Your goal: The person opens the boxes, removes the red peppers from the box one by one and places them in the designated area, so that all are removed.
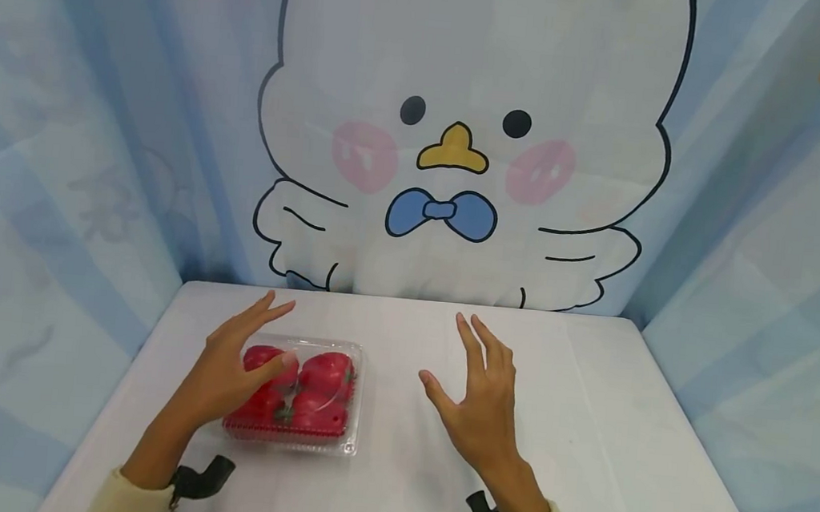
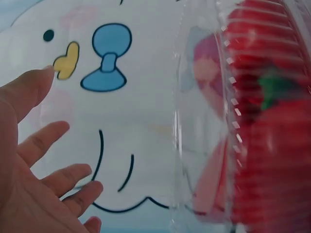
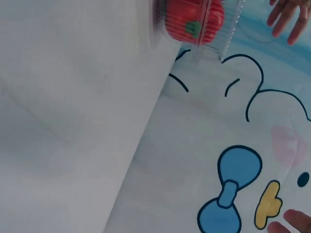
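The left hand (image 1: 230, 372) and right hand (image 1: 482, 410) are being held spread and empty. The clear box (image 1: 354, 414) of red produce (image 1: 326, 375) is being supported by the table (image 1: 385, 479), beside the left hand. Light, even side pressure is probably being called for by the thin-looking plastic.

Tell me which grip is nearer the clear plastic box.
Left. In the head view, the left grip overlaps the clear plastic box at its left side; the right grip is apart, to the right.

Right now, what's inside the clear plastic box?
Red, fruit-like pieces show through the clear plastic box. In the head view, the left hand covers part of it; anything behind the visible pieces is hidden.
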Available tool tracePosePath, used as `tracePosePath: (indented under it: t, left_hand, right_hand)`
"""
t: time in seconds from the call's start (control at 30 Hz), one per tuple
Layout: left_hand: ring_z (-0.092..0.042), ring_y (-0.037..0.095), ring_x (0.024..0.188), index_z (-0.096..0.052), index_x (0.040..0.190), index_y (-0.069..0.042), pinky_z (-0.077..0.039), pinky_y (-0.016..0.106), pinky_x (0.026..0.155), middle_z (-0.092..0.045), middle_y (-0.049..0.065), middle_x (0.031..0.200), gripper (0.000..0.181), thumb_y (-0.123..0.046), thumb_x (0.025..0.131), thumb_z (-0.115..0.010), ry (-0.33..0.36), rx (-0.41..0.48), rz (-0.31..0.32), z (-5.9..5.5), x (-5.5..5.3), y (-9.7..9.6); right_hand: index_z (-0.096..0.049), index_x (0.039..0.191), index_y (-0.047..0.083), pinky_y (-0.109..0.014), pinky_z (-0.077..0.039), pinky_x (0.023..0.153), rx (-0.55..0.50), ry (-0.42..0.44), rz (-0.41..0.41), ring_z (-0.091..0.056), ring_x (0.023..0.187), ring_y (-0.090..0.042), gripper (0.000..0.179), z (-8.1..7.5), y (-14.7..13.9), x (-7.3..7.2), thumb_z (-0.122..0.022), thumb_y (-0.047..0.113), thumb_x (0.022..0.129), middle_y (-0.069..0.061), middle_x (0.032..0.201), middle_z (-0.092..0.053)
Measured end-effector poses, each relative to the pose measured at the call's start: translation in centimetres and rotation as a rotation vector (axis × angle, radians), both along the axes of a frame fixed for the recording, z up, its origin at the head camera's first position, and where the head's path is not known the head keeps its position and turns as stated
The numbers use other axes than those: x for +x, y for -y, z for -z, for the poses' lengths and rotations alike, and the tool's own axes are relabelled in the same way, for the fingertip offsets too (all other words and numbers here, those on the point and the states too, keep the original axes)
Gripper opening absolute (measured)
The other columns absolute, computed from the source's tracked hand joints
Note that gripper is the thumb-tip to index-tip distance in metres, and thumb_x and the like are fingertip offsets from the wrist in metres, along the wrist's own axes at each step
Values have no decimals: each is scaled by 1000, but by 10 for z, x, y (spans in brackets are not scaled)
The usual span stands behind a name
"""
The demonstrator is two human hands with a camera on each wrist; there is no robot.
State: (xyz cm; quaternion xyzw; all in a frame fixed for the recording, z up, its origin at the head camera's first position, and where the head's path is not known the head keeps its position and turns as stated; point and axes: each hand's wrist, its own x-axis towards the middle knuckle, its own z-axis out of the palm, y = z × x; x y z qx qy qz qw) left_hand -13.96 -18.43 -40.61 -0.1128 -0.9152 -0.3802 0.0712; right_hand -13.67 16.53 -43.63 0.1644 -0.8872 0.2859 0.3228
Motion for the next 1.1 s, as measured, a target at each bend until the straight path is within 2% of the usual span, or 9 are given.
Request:
tracePosePath:
  t: [0.17,0.47,0.6,0.67,0.73,0.8,0.87,1.03,1.1]
  left_hand:
    - [-27,52,159,-44,164,-30,-33,88,107,-26,17,176,77,-39,96,-78,81,65,-15,8,9,23]
    - [-18,52,161,-42,165,-23,-23,94,103,-23,17,177,73,-34,99,-74,165,187,-29,28,21,55]
    - [-14,48,164,-39,166,-21,-25,90,107,-22,14,178,71,-30,103,-70,209,263,-32,41,24,68]
    - [-15,36,167,-37,167,-23,-30,77,119,-22,10,178,70,-31,104,-68,230,281,-45,48,26,73]
    - [-23,18,166,-36,167,-24,-38,49,127,-26,5,178,68,-29,106,-66,247,317,-49,55,28,78]
    - [-29,6,161,-34,168,-24,-42,21,119,-27,1,177,67,-29,108,-63,275,368,-55,61,29,81]
    - [-38,-9,149,-32,169,-21,-42,4,104,-29,0,177,66,-27,110,-61,292,444,-42,68,30,84]
    - [-46,-22,130,-29,169,-18,-47,4,98,-29,3,177,64,-24,112,-56,365,636,-24,89,30,90]
    - [-48,-22,130,-28,170,-21,-48,4,98,-27,1,177,64,-25,112,-55,405,692,-28,96,30,93]
  right_hand:
    - [-42,164,20,-62,-45,108,-19,24,-19,-48,140,-36,97,7,14,8,-92,35,83,-13,165,-45]
    - [-46,161,20,-55,-54,102,-81,17,-86,-51,135,-29,94,24,43,25,-91,43,83,-9,162,-47]
    - [-49,159,18,-50,-55,100,-106,3,-121,-51,133,-26,91,29,58,32,-92,41,82,-8,159,-50]
    - [-52,157,17,-50,-56,99,-117,-5,-135,-50,134,-24,90,32,65,35,-93,39,80,-8,157,-51]
    - [-53,155,17,-49,-56,99,-123,-12,-151,-50,134,-23,90,34,73,39,-95,36,78,-8,156,-52]
    - [-55,153,17,-48,-57,98,-132,-16,-167,-50,134,-22,87,37,81,43,-95,34,78,-7,154,-53]
    - [-56,152,17,-47,-56,98,-141,-26,-189,-49,134,-22,87,40,90,46,-96,33,77,-7,152,-54]
    - [-55,151,18,-45,-57,96,-150,-29,-235,-49,133,-19,87,45,110,54,-97,32,76,-8,148,-56]
    - [-56,150,20,-46,-58,97,-149,-18,-248,-49,134,-18,87,47,117,56,-97,31,75,-7,148,-56]
